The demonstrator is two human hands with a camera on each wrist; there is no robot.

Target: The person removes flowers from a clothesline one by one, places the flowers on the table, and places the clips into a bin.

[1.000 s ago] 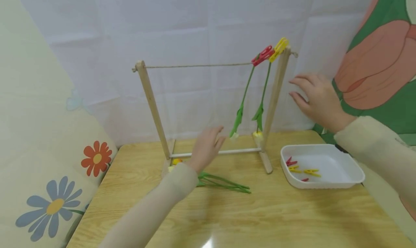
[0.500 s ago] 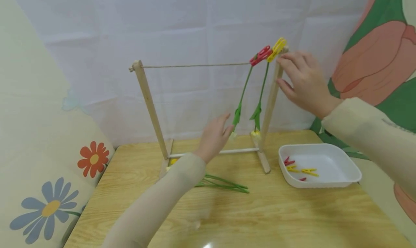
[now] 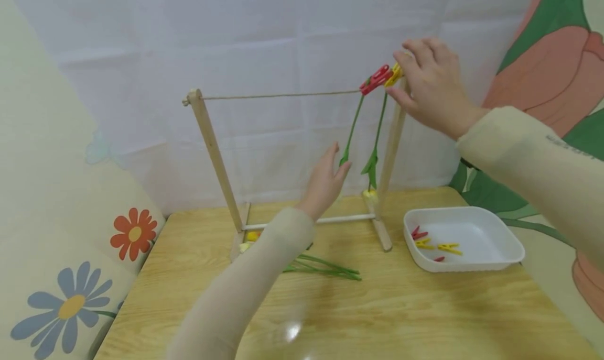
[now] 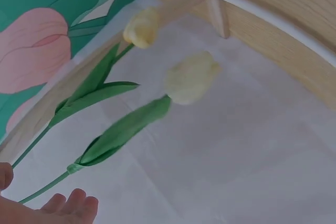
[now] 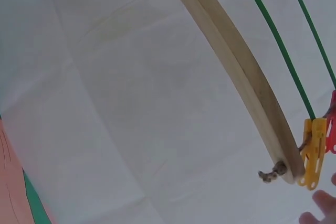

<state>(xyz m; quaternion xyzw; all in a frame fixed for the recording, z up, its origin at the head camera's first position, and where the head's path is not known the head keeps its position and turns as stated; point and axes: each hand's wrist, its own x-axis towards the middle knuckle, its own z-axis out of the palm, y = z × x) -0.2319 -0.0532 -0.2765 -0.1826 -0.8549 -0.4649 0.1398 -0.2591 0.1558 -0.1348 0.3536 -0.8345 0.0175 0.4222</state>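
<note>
Two artificial tulips hang head down from a twine line on a wooden frame (image 3: 214,155). A red clothespin (image 3: 375,79) holds one by its stem end, a yellow clothespin (image 5: 314,150) the other. My right hand (image 3: 434,82) is beside the yellow clothespin at the right post, fingers slightly bent and spread around it. In the right wrist view its fingertips (image 5: 325,203) appear just off the clip. My left hand (image 3: 325,179) is open by the paler white tulip (image 4: 191,77), whose stem passes between thumb and fingers without a pinch. The other hanging tulip (image 4: 142,27) is pale yellow.
More tulips with green stems (image 3: 327,268) lie on the wooden table (image 3: 377,313), partly behind my left forearm. A white tray (image 3: 486,239) at the right contains several red and yellow clothespins. A white bar (image 3: 346,219) joins the frame's feet.
My right hand has moved left and up from beside the post to the yellow clothespin. My left hand has risen rightward to the white tulip's stem.
</note>
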